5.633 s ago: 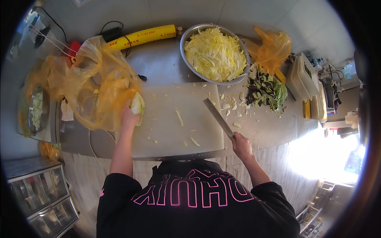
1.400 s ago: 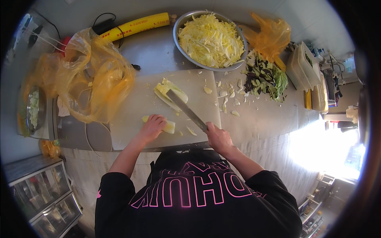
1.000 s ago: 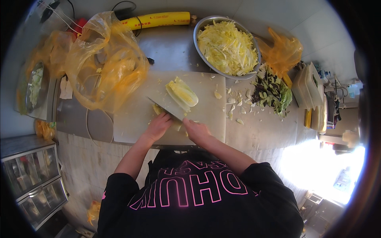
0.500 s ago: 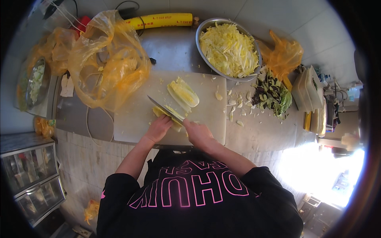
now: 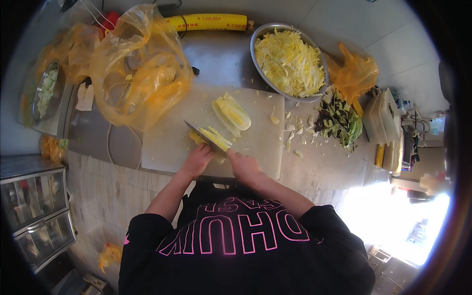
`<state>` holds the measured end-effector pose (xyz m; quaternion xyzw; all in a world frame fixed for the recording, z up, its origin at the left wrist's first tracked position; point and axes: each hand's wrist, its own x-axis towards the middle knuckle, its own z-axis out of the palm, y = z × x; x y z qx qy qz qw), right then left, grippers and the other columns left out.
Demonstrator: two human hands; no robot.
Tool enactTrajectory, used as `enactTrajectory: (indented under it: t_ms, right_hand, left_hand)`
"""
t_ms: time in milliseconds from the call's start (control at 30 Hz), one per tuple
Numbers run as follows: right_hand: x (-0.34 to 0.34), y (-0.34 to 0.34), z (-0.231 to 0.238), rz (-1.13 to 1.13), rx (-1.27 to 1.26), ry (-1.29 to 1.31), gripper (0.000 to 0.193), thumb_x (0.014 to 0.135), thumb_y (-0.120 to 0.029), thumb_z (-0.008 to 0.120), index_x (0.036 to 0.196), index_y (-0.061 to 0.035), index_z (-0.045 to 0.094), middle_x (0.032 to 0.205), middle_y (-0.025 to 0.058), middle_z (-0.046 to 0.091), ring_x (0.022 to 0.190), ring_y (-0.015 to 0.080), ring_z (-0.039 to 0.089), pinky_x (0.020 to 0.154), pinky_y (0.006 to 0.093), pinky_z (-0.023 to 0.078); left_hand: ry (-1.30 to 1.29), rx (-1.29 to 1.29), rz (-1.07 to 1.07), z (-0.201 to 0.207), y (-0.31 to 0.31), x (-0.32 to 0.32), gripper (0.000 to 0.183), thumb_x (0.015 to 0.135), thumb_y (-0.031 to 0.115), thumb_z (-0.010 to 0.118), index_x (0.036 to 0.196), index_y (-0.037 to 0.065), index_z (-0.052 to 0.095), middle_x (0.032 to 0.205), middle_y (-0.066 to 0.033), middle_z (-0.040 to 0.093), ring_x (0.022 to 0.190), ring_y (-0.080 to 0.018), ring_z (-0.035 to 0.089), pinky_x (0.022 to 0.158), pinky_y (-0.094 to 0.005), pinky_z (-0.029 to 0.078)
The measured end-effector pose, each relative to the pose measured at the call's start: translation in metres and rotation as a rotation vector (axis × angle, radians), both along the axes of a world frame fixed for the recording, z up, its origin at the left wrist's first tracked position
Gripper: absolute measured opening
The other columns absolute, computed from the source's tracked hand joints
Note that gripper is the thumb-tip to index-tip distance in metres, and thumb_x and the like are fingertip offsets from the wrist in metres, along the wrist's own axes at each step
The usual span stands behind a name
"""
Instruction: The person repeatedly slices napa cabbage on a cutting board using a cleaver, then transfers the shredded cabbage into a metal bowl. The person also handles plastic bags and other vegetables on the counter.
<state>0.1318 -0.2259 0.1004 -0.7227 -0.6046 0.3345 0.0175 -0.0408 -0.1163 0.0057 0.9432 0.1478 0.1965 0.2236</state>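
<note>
My right hand (image 5: 245, 164) is closed round the handle of a kitchen knife (image 5: 200, 133), whose blade slants to the far left over the white cutting board (image 5: 167, 147). Bent over the near side of the blade, my left hand (image 5: 198, 160) holds down a piece of napa cabbage (image 5: 219, 158), mostly hidden by the hand and the knife. Pale yellow cabbage shreds (image 5: 216, 136) lie against the far side of the blade. Beyond them, a cut wedge of napa cabbage (image 5: 231, 114) rests on the board, apart from both hands.
A steel bowl (image 5: 254, 51) heaped with shredded cabbage stands behind the board. Garlic cloves (image 5: 299, 127) and dark leafy greens (image 5: 339, 120) lie to the right. An orange plastic bag (image 5: 142, 73) overlaps the board's far left corner. A yellow wrap roll (image 5: 211, 22) lies at the back.
The whole view has shifted slightly. Slightly more cabbage shreds show beyond the blade. Both hands keep their grip in nearly the same place.
</note>
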Motion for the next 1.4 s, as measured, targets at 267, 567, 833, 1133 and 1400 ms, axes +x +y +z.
enactTrajectory:
  t_ms: [267, 567, 833, 1133, 1400]
  right_hand:
    - [-0.003, 0.000, 0.000, 0.011, -0.018, 0.000, 0.025, 0.083, -0.004, 0.049, 0.107, -0.0039, 0.040, 0.092, 0.0200, 0.063, 0.083, 0.0383, 0.064, 0.069, 0.0493, 0.051]
    - [-0.009, 0.001, -0.013, 0.057, 0.007, -0.021, 0.027, 0.083, -0.005, 0.051, 0.107, -0.0058, 0.040, 0.092, 0.0188, 0.063, 0.080, 0.0377, 0.065, 0.067, 0.0476, 0.052]
    - [-0.017, 0.003, -0.019, 0.034, 0.015, -0.013, 0.027, 0.082, -0.006, 0.052, 0.106, -0.0051, 0.039, 0.092, 0.0195, 0.063, 0.079, 0.0381, 0.065, 0.066, 0.0485, 0.052]
    - [-0.023, -0.002, -0.001, -0.009, -0.036, 0.061, 0.020, 0.083, -0.004, 0.046, 0.102, -0.0045, 0.040, 0.094, 0.0219, 0.064, 0.084, 0.0429, 0.062, 0.072, 0.0519, 0.049]
    - [-0.019, 0.009, -0.006, -0.067, -0.063, 0.064, 0.018, 0.087, -0.009, 0.048, 0.102, -0.0039, 0.040, 0.091, 0.0217, 0.065, 0.081, 0.0436, 0.062, 0.071, 0.0524, 0.048]
  left_hand:
    - [-0.004, 0.034, 0.023, -0.006, -0.004, -0.005, 0.018, 0.073, 0.010, 0.055, 0.090, 0.007, 0.062, 0.095, -0.0070, 0.057, 0.094, -0.0261, 0.054, 0.077, -0.0344, 0.050]
    - [-0.013, 0.019, 0.041, -0.010, -0.008, -0.015, 0.022, 0.074, 0.012, 0.055, 0.094, 0.007, 0.063, 0.100, -0.0062, 0.058, 0.095, -0.0252, 0.056, 0.075, -0.0338, 0.051]
    - [-0.015, -0.025, 0.059, -0.017, -0.010, -0.018, 0.024, 0.073, 0.008, 0.058, 0.096, 0.004, 0.065, 0.099, -0.0090, 0.059, 0.096, -0.0284, 0.057, 0.078, -0.0356, 0.051]
    - [-0.053, -0.048, 0.172, -0.027, -0.022, -0.024, 0.024, 0.075, 0.009, 0.058, 0.098, 0.005, 0.064, 0.102, -0.0093, 0.060, 0.099, -0.0265, 0.057, 0.078, -0.0343, 0.051]
    - [-0.104, -0.083, 0.208, -0.030, -0.024, -0.023, 0.024, 0.075, 0.008, 0.058, 0.097, 0.005, 0.064, 0.101, -0.0096, 0.060, 0.096, -0.0272, 0.058, 0.078, -0.0347, 0.051]
